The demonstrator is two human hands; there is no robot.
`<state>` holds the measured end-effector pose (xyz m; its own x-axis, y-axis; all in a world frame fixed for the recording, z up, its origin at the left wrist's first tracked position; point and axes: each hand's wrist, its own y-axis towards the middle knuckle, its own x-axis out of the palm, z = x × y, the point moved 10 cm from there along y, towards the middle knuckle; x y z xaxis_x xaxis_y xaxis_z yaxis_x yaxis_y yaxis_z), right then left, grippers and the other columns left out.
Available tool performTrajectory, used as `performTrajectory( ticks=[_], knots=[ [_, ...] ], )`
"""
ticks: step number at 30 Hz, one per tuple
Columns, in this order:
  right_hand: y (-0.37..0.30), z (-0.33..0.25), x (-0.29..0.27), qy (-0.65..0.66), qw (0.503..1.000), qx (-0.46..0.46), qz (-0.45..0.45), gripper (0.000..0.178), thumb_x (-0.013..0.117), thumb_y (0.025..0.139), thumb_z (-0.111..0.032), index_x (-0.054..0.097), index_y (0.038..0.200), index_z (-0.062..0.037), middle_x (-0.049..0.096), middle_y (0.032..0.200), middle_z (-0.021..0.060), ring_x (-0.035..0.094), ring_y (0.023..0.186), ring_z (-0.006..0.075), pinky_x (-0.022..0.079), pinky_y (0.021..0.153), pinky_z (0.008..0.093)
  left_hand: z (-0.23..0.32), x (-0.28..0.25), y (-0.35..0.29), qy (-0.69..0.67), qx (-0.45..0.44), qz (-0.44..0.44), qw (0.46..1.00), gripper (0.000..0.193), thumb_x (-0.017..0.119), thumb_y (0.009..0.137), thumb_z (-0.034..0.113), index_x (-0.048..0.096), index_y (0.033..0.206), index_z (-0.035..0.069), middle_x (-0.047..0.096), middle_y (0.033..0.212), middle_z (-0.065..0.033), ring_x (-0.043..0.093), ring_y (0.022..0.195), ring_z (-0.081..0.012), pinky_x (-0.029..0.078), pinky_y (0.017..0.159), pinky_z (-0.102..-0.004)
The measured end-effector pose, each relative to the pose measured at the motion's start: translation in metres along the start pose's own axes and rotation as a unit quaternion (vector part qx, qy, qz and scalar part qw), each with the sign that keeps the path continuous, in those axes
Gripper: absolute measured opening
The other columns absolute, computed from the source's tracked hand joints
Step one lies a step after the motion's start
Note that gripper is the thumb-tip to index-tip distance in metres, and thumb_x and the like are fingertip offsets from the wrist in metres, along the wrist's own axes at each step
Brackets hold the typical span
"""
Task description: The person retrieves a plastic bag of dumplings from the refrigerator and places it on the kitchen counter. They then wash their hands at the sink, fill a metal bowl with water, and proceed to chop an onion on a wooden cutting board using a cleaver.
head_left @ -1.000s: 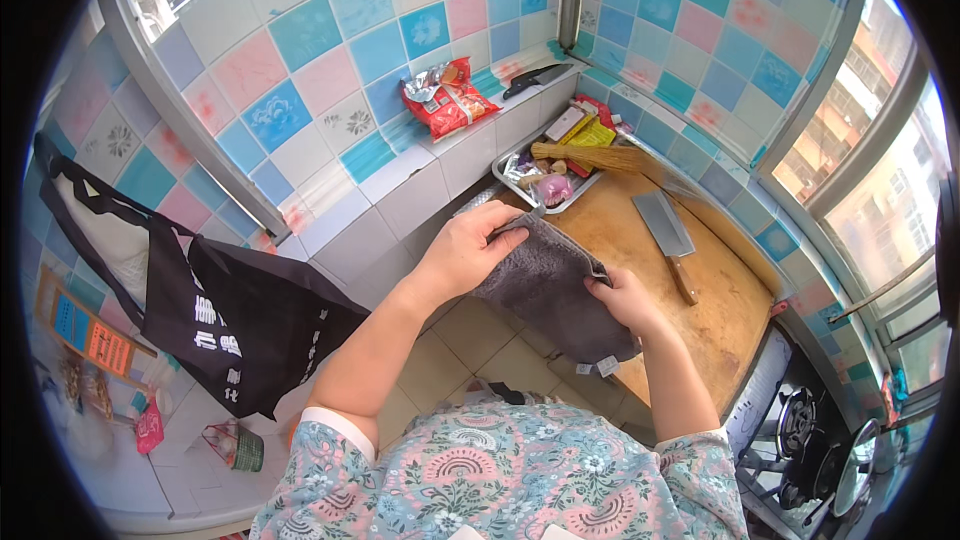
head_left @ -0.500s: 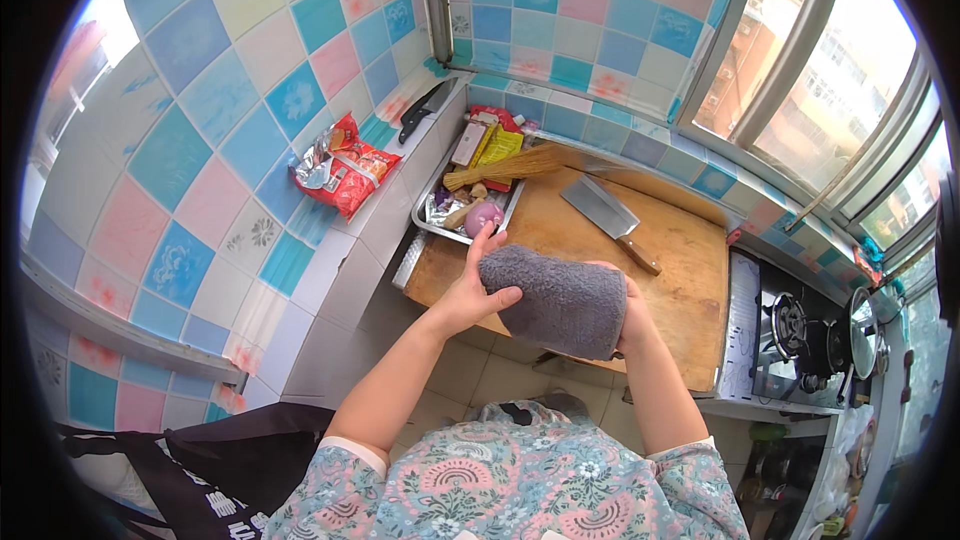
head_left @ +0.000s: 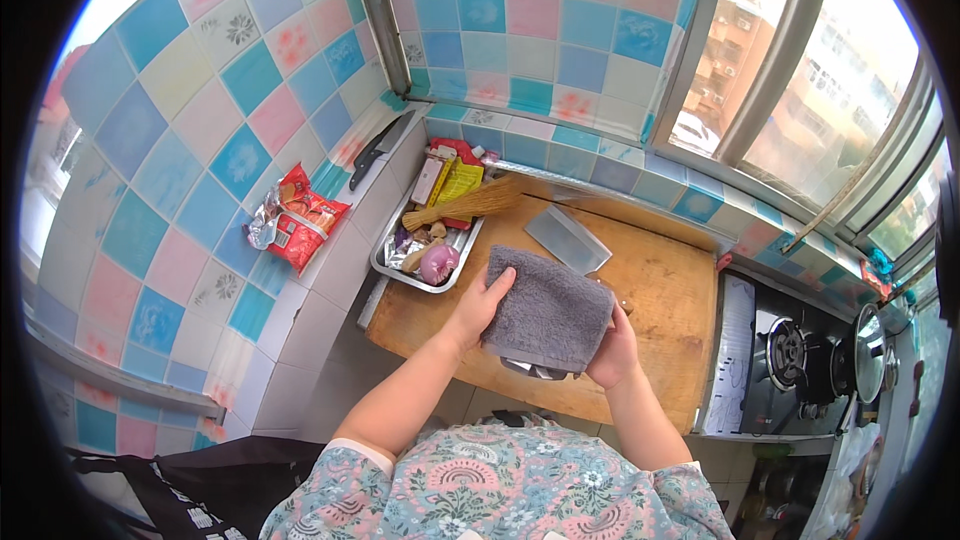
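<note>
A folded grey towel (head_left: 548,310) is held up in front of me, over the near part of the wooden board (head_left: 660,370). My left hand (head_left: 478,312) grips its left edge, thumb on top and fingers hidden behind. At the right edge my right hand (head_left: 614,348) closes round the cloth. Part of something pale and dark shows under the towel's lower edge; I cannot make out what it is. Just beyond the towel lies a cleaver (head_left: 568,238), its blade in view and most of its handle covered.
Left on the board, a metal tray (head_left: 432,287) holds a purple onion (head_left: 439,264), packets and a straw brush (head_left: 470,205). A red snack bag (head_left: 300,220) and a black-handled knife (head_left: 380,148) lie on the tiled ledge. A gas stove (head_left: 785,360) stands at the right.
The towel has gone from a thick roll to a flatter, squarer fold, and it now covers most of the cleaver's handle. My left fingers have moved behind the cloth. The view has shifted.
</note>
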<state>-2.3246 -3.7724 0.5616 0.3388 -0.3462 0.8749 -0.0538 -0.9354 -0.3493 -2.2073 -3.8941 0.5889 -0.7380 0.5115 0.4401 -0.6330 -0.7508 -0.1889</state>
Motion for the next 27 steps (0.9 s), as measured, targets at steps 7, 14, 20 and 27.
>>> performTrajectory(
  ticks=[7,14,20,27],
  knots=[
    [0.013,-0.043,-0.039,-0.229,0.973,0.012,0.023,0.042,0.064,0.081,-0.003,0.049,0.121,-0.0022,0.057,0.118,0.0082,0.053,0.112,0.0232,0.043,0.094,0.0374,-0.026,0.041,0.013,0.154,-0.096,-0.162,0.970,0.066,0.069,0.080,0.014,0.034,0.135,0.003,0.049,0.126,-0.0080,0.046,0.118,-0.0188,0.036,0.100,-0.0334],
    [0.033,-0.078,-0.017,-0.290,0.949,-0.107,-0.063,0.023,0.062,0.077,0.006,0.062,0.098,-0.0037,0.058,0.114,0.0100,0.057,0.103,0.0201,0.047,0.087,0.0341,-0.014,0.029,0.034,0.051,-0.117,-0.168,0.978,0.028,0.060,0.084,0.003,0.058,0.112,0.004,0.052,0.119,-0.0063,0.052,0.110,-0.0189,0.043,0.093,-0.0304],
    [0.068,-0.091,0.030,-0.340,0.925,-0.134,-0.101,0.025,0.052,0.075,0.017,0.066,0.083,-0.0026,0.051,0.121,0.0095,0.053,0.107,0.0192,0.047,0.086,0.0301,0.040,0.024,0.067,0.106,-0.071,-0.275,0.953,0.011,0.062,0.080,0.001,0.066,0.088,0.007,0.046,0.119,-0.0067,0.050,0.109,-0.0197,0.042,0.092,-0.0300],
    [0.144,-0.108,0.059,-0.416,0.896,-0.155,-0.017,0.023,0.052,0.082,0.012,0.067,0.087,-0.0042,0.053,0.119,0.0061,0.053,0.106,0.0178,0.044,0.089,0.0271,0.116,0.003,0.132,0.449,0.126,-0.257,0.847,0.020,0.061,0.072,-0.009,0.066,0.081,0.009,0.046,0.119,-0.0053,0.045,0.115,-0.0204,0.035,0.097,-0.0307]
  ],
)
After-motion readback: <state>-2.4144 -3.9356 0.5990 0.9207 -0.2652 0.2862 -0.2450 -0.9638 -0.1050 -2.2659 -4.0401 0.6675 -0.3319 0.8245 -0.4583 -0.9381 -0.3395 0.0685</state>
